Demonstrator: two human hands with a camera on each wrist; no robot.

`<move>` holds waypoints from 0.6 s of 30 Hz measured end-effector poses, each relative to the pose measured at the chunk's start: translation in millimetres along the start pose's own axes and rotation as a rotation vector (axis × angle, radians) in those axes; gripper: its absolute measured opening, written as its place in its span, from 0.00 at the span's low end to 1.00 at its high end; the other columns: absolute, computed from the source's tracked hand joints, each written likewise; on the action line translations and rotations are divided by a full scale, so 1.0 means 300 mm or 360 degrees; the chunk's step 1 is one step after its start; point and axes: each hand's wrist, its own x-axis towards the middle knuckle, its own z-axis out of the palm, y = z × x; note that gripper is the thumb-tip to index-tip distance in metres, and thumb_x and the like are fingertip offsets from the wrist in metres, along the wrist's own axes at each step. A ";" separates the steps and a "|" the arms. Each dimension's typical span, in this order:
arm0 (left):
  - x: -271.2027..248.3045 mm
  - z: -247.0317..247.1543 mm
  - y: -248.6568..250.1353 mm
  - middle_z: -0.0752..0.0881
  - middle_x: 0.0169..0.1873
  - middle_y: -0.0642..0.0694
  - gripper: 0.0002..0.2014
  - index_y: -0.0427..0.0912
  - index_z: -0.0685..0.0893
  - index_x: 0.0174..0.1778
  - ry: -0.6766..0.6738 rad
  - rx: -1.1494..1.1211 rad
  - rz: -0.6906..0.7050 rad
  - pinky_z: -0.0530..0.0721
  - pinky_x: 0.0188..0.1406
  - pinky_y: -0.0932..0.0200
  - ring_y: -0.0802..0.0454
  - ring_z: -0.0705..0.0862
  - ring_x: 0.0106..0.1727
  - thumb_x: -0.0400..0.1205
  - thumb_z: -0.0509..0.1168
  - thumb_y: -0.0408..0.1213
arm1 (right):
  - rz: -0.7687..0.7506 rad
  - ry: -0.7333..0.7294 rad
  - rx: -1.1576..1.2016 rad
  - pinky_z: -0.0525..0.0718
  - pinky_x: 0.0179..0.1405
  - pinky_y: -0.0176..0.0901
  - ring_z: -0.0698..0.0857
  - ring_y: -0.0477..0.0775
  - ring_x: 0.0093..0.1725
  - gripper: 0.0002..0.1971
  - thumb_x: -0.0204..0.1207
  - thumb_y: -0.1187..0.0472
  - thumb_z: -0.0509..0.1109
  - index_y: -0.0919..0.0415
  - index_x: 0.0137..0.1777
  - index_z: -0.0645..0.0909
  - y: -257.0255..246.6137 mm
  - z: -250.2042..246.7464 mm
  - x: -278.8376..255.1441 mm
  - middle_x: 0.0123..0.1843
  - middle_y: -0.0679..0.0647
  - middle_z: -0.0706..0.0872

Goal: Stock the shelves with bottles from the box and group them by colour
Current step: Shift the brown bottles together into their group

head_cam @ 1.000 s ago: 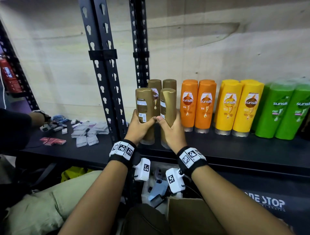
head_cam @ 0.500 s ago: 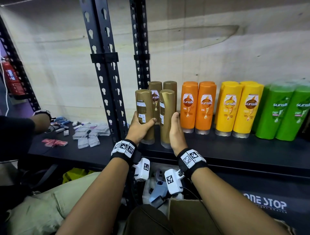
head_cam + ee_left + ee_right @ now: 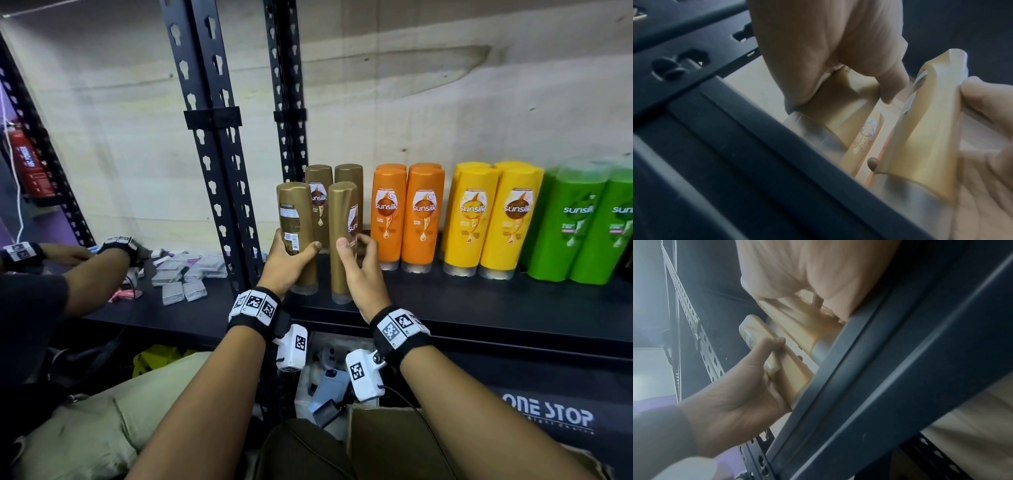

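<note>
Two gold-brown bottles stand at the front of the black shelf [image 3: 479,301], ahead of two more gold-brown bottles [image 3: 318,178]. My left hand [image 3: 293,257] grips the left front bottle [image 3: 294,212], whose back label faces me. My right hand [image 3: 354,250] holds the right front bottle [image 3: 340,212] between thumb and curled fingers; part of its logo shows on the right side. In the left wrist view my left hand [image 3: 828,48] wraps its bottle [image 3: 849,97]. To the right stand orange bottles [image 3: 407,212], yellow bottles [image 3: 493,212] and green bottles [image 3: 582,219].
Black slotted uprights [image 3: 212,171] rise just left of the gold-brown bottles. Beyond them another person's arm [image 3: 85,274] reaches over small packets [image 3: 185,277] on the neighbouring shelf. A cardboard box [image 3: 376,438] sits below between my forearms. A red extinguisher [image 3: 27,161] hangs far left.
My right hand went from gripping the right front bottle to lying flat beside it, and now holds it again; the bottle has turned, showing part of its logo. My left hand keeps its grip.
</note>
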 end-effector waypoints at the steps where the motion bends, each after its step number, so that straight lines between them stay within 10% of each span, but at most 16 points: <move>1: 0.000 0.000 -0.002 0.89 0.59 0.52 0.34 0.50 0.75 0.70 -0.0004 -0.0003 0.0005 0.84 0.69 0.45 0.55 0.88 0.61 0.70 0.78 0.53 | -0.0016 -0.0012 0.0003 0.76 0.50 0.17 0.80 0.24 0.58 0.30 0.72 0.27 0.66 0.39 0.70 0.69 0.002 0.001 -0.001 0.65 0.38 0.81; 8: -0.001 -0.005 -0.009 0.90 0.59 0.51 0.36 0.47 0.74 0.70 -0.0036 -0.0056 0.0000 0.85 0.68 0.43 0.54 0.89 0.61 0.69 0.79 0.53 | -0.0132 0.0033 0.0073 0.79 0.55 0.25 0.82 0.36 0.61 0.24 0.78 0.45 0.69 0.47 0.71 0.68 0.008 -0.003 -0.004 0.69 0.52 0.81; 18: -0.014 0.007 -0.032 0.91 0.52 0.49 0.36 0.64 0.61 0.57 0.0177 -0.0113 -0.0047 0.90 0.56 0.49 0.53 0.91 0.54 0.65 0.81 0.57 | -0.0166 -0.0008 -0.0077 0.82 0.71 0.49 0.79 0.47 0.70 0.31 0.75 0.44 0.77 0.53 0.74 0.73 0.010 -0.004 -0.014 0.70 0.53 0.77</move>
